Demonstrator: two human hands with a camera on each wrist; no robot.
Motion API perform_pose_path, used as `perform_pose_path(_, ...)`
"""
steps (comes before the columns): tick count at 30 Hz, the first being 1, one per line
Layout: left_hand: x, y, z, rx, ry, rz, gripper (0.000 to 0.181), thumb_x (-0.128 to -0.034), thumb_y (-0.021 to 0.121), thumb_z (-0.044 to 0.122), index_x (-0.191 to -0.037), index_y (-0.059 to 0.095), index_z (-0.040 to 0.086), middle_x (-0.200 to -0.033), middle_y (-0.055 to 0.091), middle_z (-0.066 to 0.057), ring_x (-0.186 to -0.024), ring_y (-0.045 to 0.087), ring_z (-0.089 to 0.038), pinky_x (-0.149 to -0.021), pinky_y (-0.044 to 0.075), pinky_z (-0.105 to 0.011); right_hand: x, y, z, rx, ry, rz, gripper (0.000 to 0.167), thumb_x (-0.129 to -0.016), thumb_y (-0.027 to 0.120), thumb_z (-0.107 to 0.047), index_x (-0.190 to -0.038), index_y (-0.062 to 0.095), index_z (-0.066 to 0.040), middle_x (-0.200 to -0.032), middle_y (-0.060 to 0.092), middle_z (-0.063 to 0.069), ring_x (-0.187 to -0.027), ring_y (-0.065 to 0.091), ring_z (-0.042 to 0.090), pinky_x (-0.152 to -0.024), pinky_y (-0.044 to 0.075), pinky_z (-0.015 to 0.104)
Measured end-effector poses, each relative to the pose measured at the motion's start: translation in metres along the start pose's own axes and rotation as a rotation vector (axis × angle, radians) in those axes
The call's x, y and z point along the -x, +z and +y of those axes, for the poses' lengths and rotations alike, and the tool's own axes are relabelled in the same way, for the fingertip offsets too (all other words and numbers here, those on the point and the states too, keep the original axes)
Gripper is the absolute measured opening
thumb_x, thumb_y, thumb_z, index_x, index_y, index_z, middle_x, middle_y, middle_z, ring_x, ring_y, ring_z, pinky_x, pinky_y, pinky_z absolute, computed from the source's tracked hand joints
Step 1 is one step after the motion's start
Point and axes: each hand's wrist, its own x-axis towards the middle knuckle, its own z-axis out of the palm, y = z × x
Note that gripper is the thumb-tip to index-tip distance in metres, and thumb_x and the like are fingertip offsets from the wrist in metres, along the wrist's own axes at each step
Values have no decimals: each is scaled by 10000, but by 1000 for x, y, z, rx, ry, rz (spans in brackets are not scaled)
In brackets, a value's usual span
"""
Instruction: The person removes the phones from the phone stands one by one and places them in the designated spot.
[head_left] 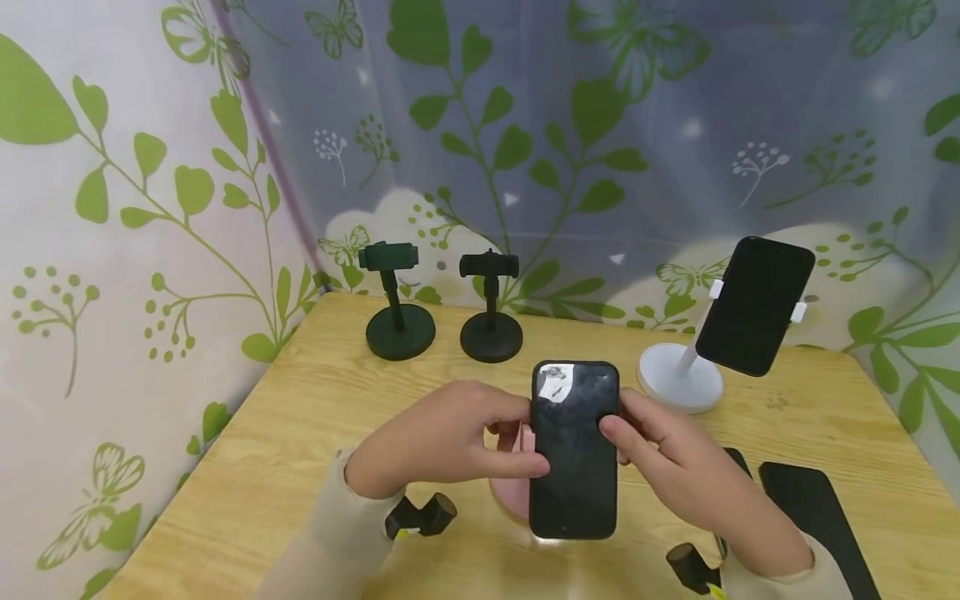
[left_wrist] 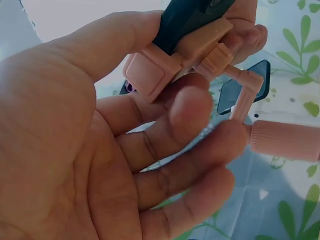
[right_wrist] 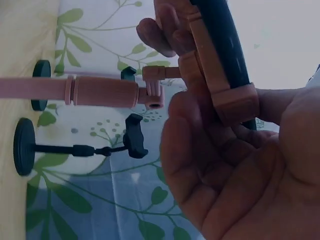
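A black smartphone (head_left: 573, 475) stands upright in the clamp of a pink phone stand (head_left: 510, 497), at the front middle of the table. My left hand (head_left: 450, 437) grips its left side, thumb on the phone's face. In the left wrist view, the index finger lies under the clamp's pink side arm (left_wrist: 149, 75), other fingers loosely bent. My right hand (head_left: 686, 462) grips the opposite side, thumb on the screen edge. Its fingers curl behind the clamp's other pink side arm (right_wrist: 235, 104), as the right wrist view shows. The phone hides most of the stand from above.
A dark green phone stand (head_left: 401, 332) and a black phone stand (head_left: 491, 337) stand at the back of the wooden table (head_left: 300, 400). At the back right, a white stand (head_left: 678, 377) holds another phone (head_left: 756, 304). Dark phones (head_left: 813, 517) lie near my right forearm, one partly hidden.
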Motion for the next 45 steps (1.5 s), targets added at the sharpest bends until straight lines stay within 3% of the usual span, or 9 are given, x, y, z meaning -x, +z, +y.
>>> perform_pose_path(5,9,-5,15,-124,-56,-14,326,-907,748,572,-991,652,272,-883,607,204,-795,574,12,-707,504,-225,8,-4,-12,361,20,-46,237,-1006,634,-522,-1036,584,-293,-859,554,-200,-790,563,-2,-671,495,277)
perform_pose_path(9,15,-3,27,-98,-136,-119,688,-747,870,613,-1254,563,264,-1072,622,191,-1009,600,-4,-880,531,-265,18,0,-20,444,132,-158,982,-693,712,-862,-1417,437,-259,-1105,656,-128,-909,663,75,-706,539,345)
perform_pose_path(12,17,3,33,-182,-178,-152,849,-689,905,624,-1302,494,205,-1053,631,134,-964,608,-41,-843,540,-267,21,10,-24,522,139,-144,1195,-617,733,-897,-1471,336,-162,-1094,678,-61,-788,663,74,-638,525,324)
perform_pose_path(16,15,10,38,-337,-145,-86,834,-666,921,623,-1187,503,125,-888,616,94,-777,586,-61,-700,518,-239,22,20,-26,666,65,-31,1029,-635,838,-771,-1276,432,-75,-839,611,-96,-581,507,10,-525,444,281)
perform_pose_path(19,14,12,39,-408,-112,-44,792,-655,920,632,-1113,519,124,-789,573,113,-702,551,-47,-635,486,-223,23,21,-26,695,75,-19,955,-631,855,-739,-1196,454,-81,-759,551,-113,-536,447,17,-495,409,280)
perform_pose_path(27,9,13,43,-492,-107,-47,759,-639,910,668,-1073,577,141,-767,580,104,-672,543,-51,-606,479,-230,28,16,-19,554,143,-117,971,-662,814,-781,-1228,410,-103,-896,720,-159,-605,600,-7,-539,462,276)
perform_pose_path(37,7,17,43,-583,-51,-7,726,-650,879,711,-999,613,133,-697,539,97,-630,531,-56,-592,479,-235,31,15,-13,616,48,-97,1010,-705,846,-700,-1304,353,-54,-597,387,-197,-446,342,-34,-464,330,221)
perform_pose_path(42,10,17,42,-553,-45,-10,706,-663,871,709,-982,594,144,-697,512,116,-607,499,-44,-568,446,-224,31,15,-15,621,60,-99,1030,-692,850,-707,-1319,354,-57,-553,371,-174,-432,334,-15,-457,322,233)
perform_pose_path(45,11,13,37,-424,-91,-66,667,-706,878,651,-1047,570,169,-761,548,146,-640,513,-18,-599,450,-209,28,16,-18,601,118,-117,1034,-674,818,-766,-1303,378,-74,-599,428,-172,-465,381,-10,-477,352,244)
